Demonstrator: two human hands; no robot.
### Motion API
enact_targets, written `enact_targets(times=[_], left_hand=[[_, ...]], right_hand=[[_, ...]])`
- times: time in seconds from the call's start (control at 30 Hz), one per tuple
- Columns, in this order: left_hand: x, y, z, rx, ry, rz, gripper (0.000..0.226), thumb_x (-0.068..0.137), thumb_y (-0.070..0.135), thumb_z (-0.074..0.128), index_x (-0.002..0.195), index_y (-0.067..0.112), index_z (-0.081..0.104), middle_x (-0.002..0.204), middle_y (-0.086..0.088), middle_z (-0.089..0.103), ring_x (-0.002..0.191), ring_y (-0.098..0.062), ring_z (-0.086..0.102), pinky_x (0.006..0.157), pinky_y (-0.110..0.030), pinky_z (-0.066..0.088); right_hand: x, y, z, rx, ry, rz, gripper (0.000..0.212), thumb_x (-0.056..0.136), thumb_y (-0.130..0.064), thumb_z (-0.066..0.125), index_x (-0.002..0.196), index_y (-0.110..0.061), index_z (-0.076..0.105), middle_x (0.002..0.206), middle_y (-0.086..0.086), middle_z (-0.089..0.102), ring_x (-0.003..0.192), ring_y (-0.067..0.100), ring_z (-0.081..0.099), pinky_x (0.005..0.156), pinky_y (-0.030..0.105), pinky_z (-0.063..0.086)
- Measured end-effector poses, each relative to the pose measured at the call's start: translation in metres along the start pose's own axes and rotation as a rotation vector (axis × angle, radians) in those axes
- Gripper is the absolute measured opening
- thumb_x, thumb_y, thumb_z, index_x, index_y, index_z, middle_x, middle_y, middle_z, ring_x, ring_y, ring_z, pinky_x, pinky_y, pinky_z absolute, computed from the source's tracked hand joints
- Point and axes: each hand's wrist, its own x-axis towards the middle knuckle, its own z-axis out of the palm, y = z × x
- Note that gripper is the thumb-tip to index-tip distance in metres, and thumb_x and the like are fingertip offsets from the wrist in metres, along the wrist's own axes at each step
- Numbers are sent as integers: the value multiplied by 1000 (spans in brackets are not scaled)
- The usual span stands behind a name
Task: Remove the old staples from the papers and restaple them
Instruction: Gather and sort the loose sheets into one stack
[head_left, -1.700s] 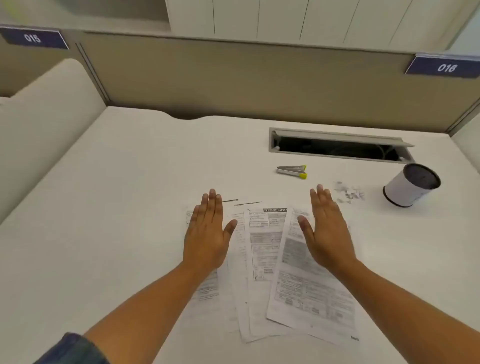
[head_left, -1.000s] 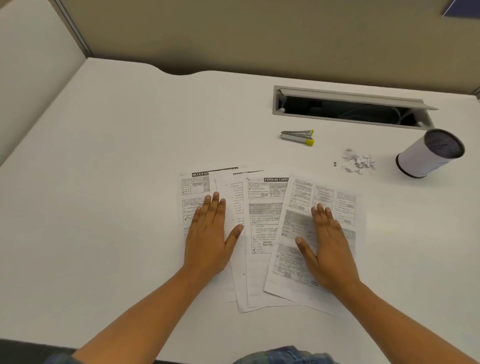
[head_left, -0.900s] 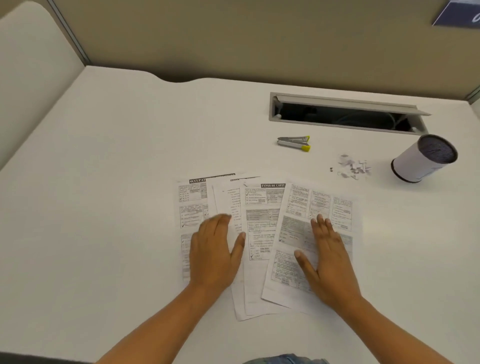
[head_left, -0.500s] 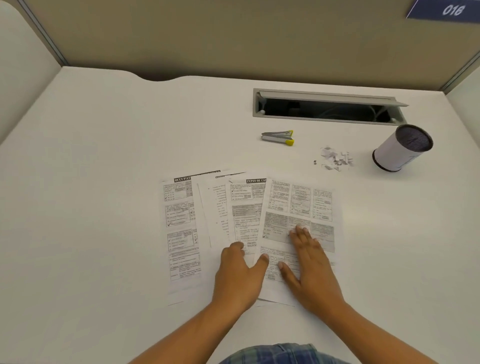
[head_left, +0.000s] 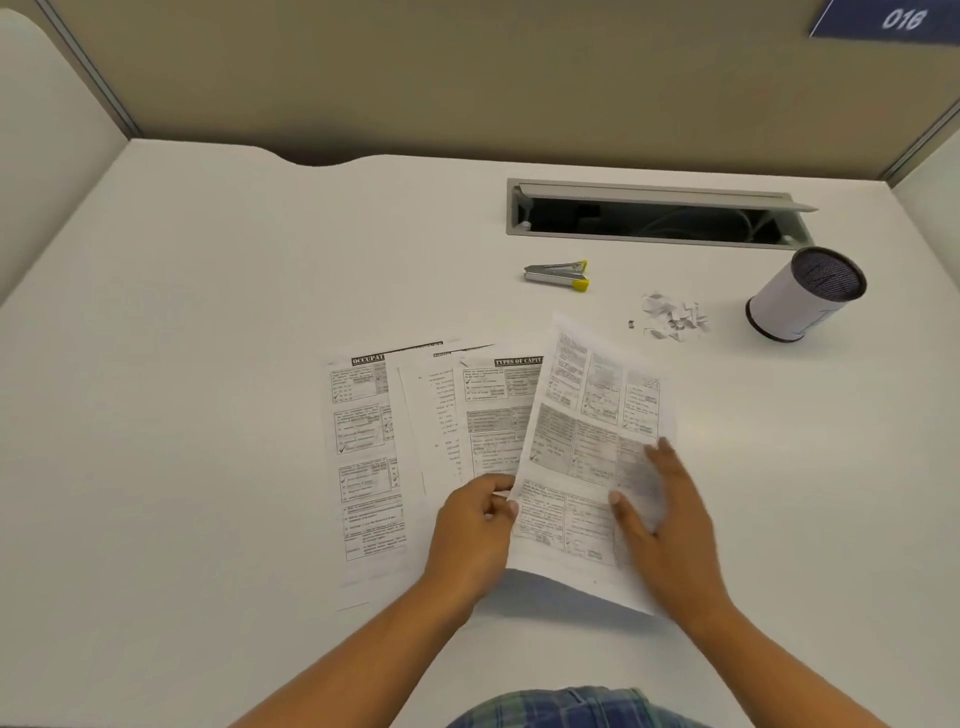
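While gathering seems the aim, the left grip (head_left: 475, 525) pinches the rightmost sheet (head_left: 582, 441) by its edge, raised off the surface (head_left: 208, 364), overlapping the other papers (head_left: 363, 441); the right grip (head_left: 670, 519), released, steadies it flat.

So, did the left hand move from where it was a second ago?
Yes. The left hand moved right: it lay on the leftmost sheet, which has stayed put, and now it pinches the left edge of the rightmost sheet.
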Motion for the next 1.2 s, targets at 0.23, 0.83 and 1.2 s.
enact_targets(times=[0.23,0.83,1.2], left_hand=[[-9,1,-14,-141,2,-4,25,98,10,55,108,29,67,100,5,77,92,-10,73,79,-24,59],[0,7,-33,-181,150,-36,10,97,30,57,102,27,65,108,6,68,97,-13,66,83,-32,54],[5,5,-38,-80,319,-125,70,86,42,69,144,21,38,149,1,40,135,-19,42,106,-40,42]], right_hand=[[8,-20,-43,396,142,401,50,92,-30,66,138,-20,49,128,1,64,98,16,65,88,36,51],[25,-29,-52,799,-62,533,13,98,-14,56,104,-14,67,92,7,79,77,28,76,72,44,60],[39,-35,-5,827,-245,577,18,100,-13,51,113,-10,64,103,16,76,92,39,73,80,52,59]])
